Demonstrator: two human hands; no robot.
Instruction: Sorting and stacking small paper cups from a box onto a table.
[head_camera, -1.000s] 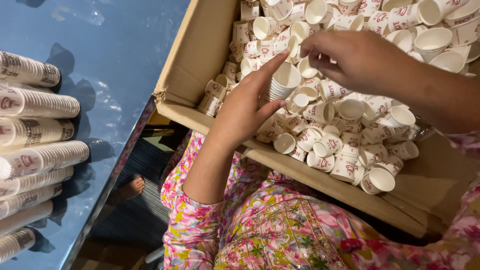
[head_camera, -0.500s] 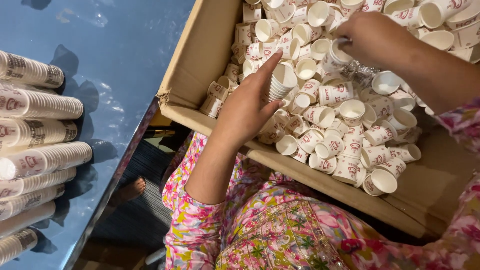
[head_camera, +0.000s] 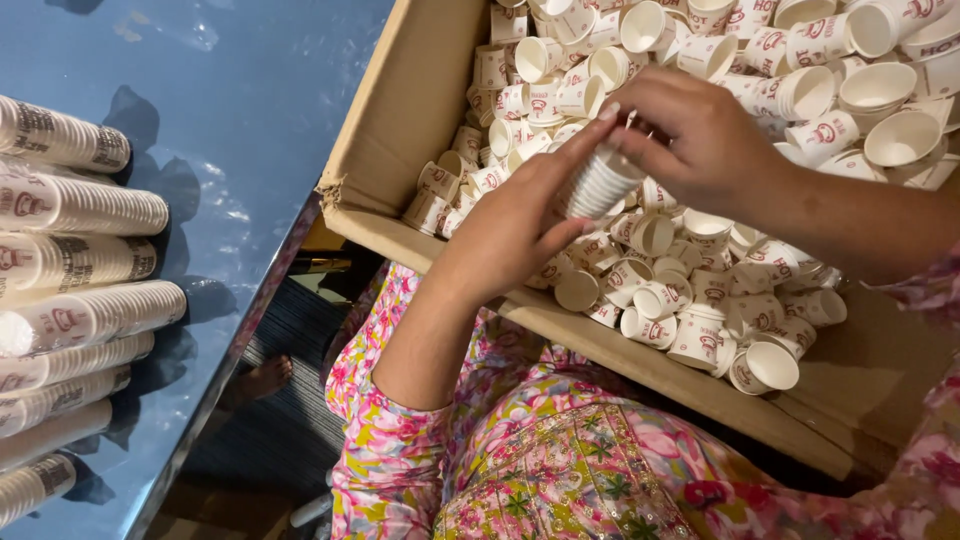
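Observation:
My left hand (head_camera: 520, 225) grips a short stack of nested white paper cups (head_camera: 598, 183) over an open cardboard box (head_camera: 400, 120). My right hand (head_camera: 690, 135) meets the top of that stack, fingers pinched on its upper end; whether they hold a separate cup is hidden. Several loose white paper cups with red print (head_camera: 690, 320) fill the box under both hands.
Long stacks of nested cups (head_camera: 80, 260) lie side by side on a glossy blue table (head_camera: 230, 90) at the left. The box rests on my lap, over a floral pink garment (head_camera: 560, 450). A bare foot (head_camera: 262, 380) shows on the dark floor below.
My right hand came back from the far part of the box to the top of the stack. My left hand tilted the stack toward it.

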